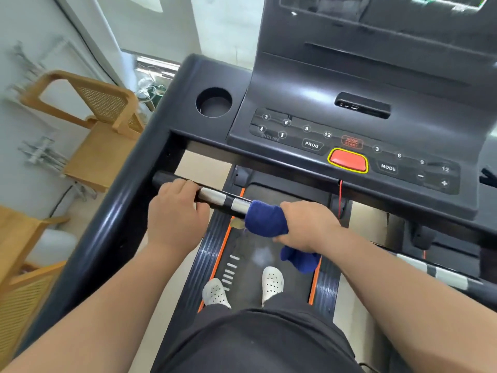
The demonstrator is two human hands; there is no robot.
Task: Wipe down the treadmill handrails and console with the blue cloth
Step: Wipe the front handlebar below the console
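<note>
The left hand (176,211) is clenched round the smooth black crossbar handrail (215,197), beside its shiny metal sensor sleeves. The right hand (306,224) squeezes the soft, nubbly blue cloth (266,218) wrapped round that same bar, a loose end dangling below.

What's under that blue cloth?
The blue cloth is wrapped around the handrail, gripped by the right hand. The bar's covered stretch is hidden; a loose end hangs below the hand.
</note>
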